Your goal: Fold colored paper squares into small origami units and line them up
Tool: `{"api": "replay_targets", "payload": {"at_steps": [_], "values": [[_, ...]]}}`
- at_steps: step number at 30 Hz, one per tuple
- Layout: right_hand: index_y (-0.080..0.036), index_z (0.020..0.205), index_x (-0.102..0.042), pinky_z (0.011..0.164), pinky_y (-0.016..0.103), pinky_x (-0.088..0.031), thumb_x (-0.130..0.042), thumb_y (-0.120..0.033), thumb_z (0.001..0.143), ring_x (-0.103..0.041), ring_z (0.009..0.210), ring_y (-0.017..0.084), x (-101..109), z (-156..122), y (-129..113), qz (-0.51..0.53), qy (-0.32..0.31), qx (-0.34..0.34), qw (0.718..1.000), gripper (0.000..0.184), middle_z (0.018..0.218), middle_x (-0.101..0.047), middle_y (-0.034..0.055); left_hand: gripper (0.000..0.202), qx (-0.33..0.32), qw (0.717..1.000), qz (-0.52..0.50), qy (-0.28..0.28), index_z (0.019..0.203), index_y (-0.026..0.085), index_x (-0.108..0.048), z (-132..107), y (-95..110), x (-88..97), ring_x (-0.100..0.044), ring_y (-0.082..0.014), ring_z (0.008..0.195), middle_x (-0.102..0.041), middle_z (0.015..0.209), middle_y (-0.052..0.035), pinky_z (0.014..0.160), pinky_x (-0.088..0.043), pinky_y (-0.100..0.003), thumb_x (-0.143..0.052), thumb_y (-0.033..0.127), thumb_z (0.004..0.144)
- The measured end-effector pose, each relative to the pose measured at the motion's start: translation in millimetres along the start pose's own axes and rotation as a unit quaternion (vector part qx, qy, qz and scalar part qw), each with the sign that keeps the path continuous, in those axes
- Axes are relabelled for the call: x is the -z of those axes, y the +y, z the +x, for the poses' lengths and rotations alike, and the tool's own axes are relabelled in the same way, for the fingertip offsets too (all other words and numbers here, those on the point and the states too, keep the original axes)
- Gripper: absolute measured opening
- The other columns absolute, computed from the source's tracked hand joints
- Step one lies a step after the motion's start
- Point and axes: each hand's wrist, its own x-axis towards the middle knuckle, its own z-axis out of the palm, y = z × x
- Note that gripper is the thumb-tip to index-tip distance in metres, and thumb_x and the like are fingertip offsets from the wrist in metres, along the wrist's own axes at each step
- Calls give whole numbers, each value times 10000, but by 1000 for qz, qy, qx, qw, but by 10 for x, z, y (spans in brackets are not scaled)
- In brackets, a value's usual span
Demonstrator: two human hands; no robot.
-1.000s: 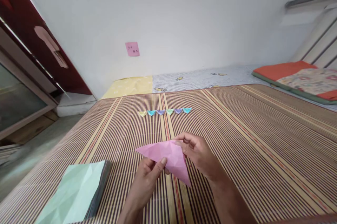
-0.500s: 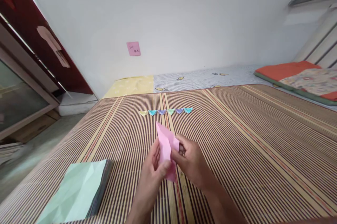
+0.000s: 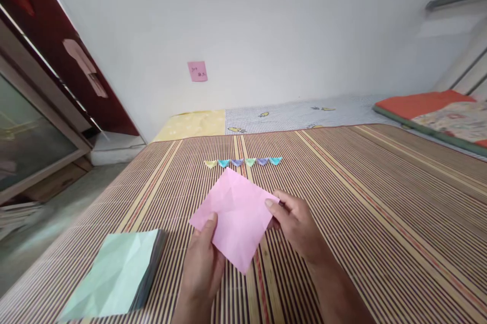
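Observation:
A square sheet of pink paper (image 3: 239, 215) is spread flat between my hands, one corner toward the wall and faint creases showing across it. My left hand (image 3: 203, 258) grips its left side, thumb on top and fingers underneath. At the right corner my right hand (image 3: 291, 220) pinches the paper between thumb and fingers. Just beyond the sheet, a row of several small folded paper pieces (image 3: 250, 162) in yellow, blue, purple and green lies on the striped mat. The far corner of the sheet reaches close to this row in view.
A stack of paper with a creased light green sheet (image 3: 114, 273) on top lies at left on the striped mat (image 3: 342, 212). A pink note (image 3: 197, 71) is stuck on the white wall. Folded orange bedding (image 3: 422, 103) lies at far right.
The pink paper was folded and held upright; now it is opened out into a flat square. My hands have moved apart, the right one to the sheet's right corner.

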Motion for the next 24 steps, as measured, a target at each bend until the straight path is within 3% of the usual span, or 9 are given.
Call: {"api": "replay_targets", "payload": {"at_steps": [3, 5, 8, 10, 12, 15, 17, 21, 24], "values": [[-195, 770, -591, 591, 267, -473, -552, -327, 977, -594, 630, 160, 64, 15, -10, -39, 2, 6, 999, 248, 672, -600, -8, 442, 29, 997, -72, -26, 1387, 124, -591, 30, 49, -28, -710, -294, 1141, -753, 1216, -170, 996, -577, -402, -590, 178, 948], [-191, 1052, -667, 761, 351, -551, -569, -284, 957, -676, 863, 223, 92, 5, -51, -96, 18, 25, 995, 166, 936, -706, 61, 448, 36, 996, -81, -12, 1396, 94, -571, 52, 67, -29, -728, -296, 1108, -766, 1177, -185, 981, -592, -408, -563, 129, 950], [-262, 1370, -571, 1104, 532, -421, -536, -125, 903, -530, 1314, 285, 101, -40, -132, -188, -2, 95, 978, 487, 1411, -575, 95, 411, 34, 996, -79, 25, 1362, 42, -574, 82, 73, -27, -753, -291, 1044, -780, 1116, -203, 944, -613, -397, -531, 79, 955], [-301, 1338, -603, 1194, 580, -294, -550, -77, 864, -389, 1445, 297, 77, -75, -173, -217, -50, 136, 965, 527, 1536, -455, 61, 397, 34, 996, -79, 36, 1350, 34, -575, 96, 70, -35, -760, -282, 1022, -786, 1088, -198, 932, -617, -387, -512, 62, 958], [-300, 1205, -680, 1177, 582, -328, -639, -129, 864, -388, 1444, 322, 29, -95, -188, -211, -85, 141, 964, 383, 1566, -411, 53, 406, 36, 995, -86, 37, 1358, 47, -570, 102, 67, -47, -760, -274, 1021, -790, 1070, -185, 922, -619, -377, -493, 53, 959], [-241, 926, -718, 1014, 503, -511, -685, -303, 915, -511, 1334, 326, -51, -79, -167, -162, -51, 108, 980, 71, 1474, -504, 100, 436, 40, 994, -105, -7, 1388, 96, -561, 95, 63, -43, -747, -261, 1044, -782, 1094, -165, 894, -619, -345, -507, 77, 956], [-218, 802, -681, 921, 429, -551, -636, -359, 955, -556, 1277, 307, -83, -51, -145, -126, -2, 88, 988, 213, 1333, -604, 120, 434, 30, 990, -116, -75, 1394, 163, -570, 78, 58, -16, -727, -259, 1068, -764, 1143, -145, 843, -618, -315, -572, 185, 961], [-207, 770, -648, 773, 329, -521, -599, -332, 967, -654, 942, 231, -86, -23, -141, -84, 19, 61, 994, 239, 954, -687, 70, 618, -11, 976, -52, -212, 1310, 215, -640, 18, 20, 48, -701, -241, 929, -744, 1093, -115, 668, -573, -264, -821, 461, 773], [-206, 739, -605, 569, 268, -413, -592, -313, 958, -527, 626, 155, -88, -43, -170, -60, -18, 33, 998, 244, 694, -574, -9, 578, -44, 979, 42, -195, 1162, 200, -714, -18, -42, 47, -664, -203, 839, -737, 909, -56, 743, -551, -283, -932, 312, 639]]}}
